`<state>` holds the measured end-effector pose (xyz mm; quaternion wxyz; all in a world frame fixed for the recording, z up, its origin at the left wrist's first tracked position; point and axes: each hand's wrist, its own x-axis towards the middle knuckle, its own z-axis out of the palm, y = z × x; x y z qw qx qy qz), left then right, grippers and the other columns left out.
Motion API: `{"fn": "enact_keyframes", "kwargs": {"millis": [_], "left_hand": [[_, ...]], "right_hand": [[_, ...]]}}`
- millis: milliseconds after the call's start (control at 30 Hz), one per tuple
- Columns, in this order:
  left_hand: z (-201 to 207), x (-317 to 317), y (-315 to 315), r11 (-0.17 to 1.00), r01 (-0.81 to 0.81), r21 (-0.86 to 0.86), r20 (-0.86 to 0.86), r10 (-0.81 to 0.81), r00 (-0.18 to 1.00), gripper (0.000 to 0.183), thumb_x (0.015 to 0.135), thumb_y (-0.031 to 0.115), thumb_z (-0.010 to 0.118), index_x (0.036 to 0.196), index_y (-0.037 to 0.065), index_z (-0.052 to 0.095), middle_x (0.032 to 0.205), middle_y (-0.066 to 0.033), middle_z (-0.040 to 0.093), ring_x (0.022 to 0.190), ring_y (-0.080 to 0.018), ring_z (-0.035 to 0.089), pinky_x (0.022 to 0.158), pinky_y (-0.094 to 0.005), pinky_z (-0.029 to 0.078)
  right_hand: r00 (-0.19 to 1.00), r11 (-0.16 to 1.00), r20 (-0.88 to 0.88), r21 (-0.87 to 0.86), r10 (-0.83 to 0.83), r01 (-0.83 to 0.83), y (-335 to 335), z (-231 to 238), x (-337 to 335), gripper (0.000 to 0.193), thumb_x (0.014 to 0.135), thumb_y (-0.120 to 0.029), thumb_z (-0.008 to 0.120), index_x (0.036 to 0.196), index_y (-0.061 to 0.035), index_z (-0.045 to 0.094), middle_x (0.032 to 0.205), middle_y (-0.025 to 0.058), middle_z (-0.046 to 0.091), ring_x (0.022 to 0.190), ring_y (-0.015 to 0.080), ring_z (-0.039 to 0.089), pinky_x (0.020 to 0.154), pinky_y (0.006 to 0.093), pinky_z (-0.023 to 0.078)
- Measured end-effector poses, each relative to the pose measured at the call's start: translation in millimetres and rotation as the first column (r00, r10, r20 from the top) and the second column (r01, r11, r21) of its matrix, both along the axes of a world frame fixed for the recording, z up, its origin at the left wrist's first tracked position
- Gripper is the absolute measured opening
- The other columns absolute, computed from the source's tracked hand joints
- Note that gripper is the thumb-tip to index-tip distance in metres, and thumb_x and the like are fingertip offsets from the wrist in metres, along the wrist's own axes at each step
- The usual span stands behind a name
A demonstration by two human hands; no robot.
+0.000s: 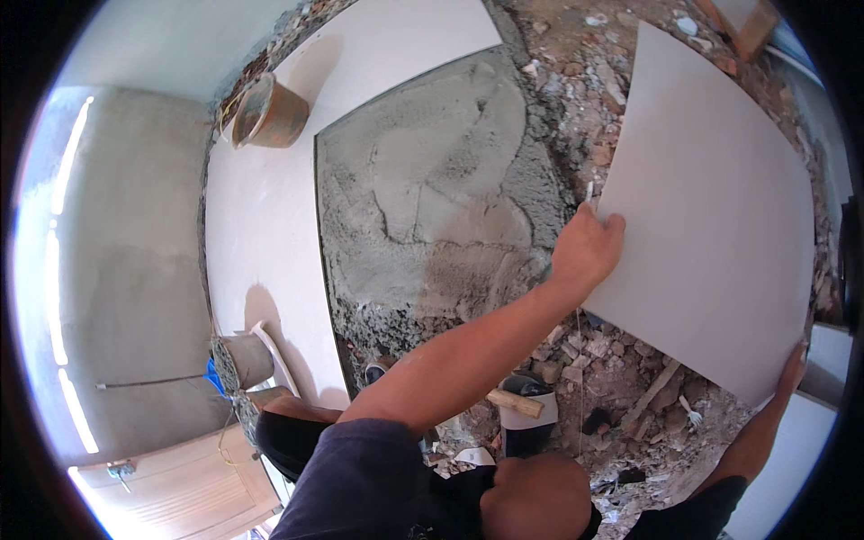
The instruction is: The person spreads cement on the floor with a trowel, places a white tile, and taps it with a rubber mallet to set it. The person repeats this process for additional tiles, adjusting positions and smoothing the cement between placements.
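Observation:
A large pale floor tile (711, 207) is tilted between my two hands at the right. My left hand (589, 245) grips the tile's left edge, thumb on its face. A small white stick (589, 191) shows just above that hand's knuckles; whether the fingers hold it I cannot tell. My right hand (792, 369) is closed on the tile's lower right edge, partly hidden. Left of the tile, wet grey mortar (441, 171) is spread over the ground, with ridges and a rougher near edge.
Laid white tiles (261, 225) border the mortar at left and back. On them stand a mortar-stained bucket (274, 115) and another bucket (247, 360). Broken rubble (621, 396) lies beneath the lifted tile. A wooden handle (516, 402) rests near my left forearm.

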<state>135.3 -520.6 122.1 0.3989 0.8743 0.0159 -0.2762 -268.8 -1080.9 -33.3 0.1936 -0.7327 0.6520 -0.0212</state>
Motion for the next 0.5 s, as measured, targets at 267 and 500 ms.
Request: {"fn": "enact_keyframes", "kwargs": {"millis": [267,500], "left_hand": [[11.7,5.2,115.5,0.996,-0.048,0.082,0.183,0.032,0.982,0.056,0.09,0.047,0.048,0.1,-0.006,0.06,0.095,-0.0301,0.064,0.098,-0.0453,0.06,0.087,-0.0488,0.046],[26.0,-5.2,296.5,0.953,-0.293,-0.073,0.087,0.299,0.95,0.057,0.09,0.049,0.049,0.099,-0.006,0.062,0.089,-0.0275,0.064,0.081,-0.0373,0.061,0.08,-0.0424,0.047]], "right_hand": [[0.791,0.927,0.484,0.229,-0.373,0.297,188.5,14.0,14.1,0.095,0.086,-0.076,0.035,0.137,0.0038,0.045,0.137,0.0239,0.048,0.125,0.0372,0.047,0.107,0.0422,0.034],[0.687,0.953,0.662,0.186,-0.301,0.238,396.0,53.9,69.5,0.084,0.092,-0.066,0.039,0.137,0.0052,0.045,0.136,0.0219,0.049,0.123,0.0341,0.048,0.106,0.0403,0.036]]}}
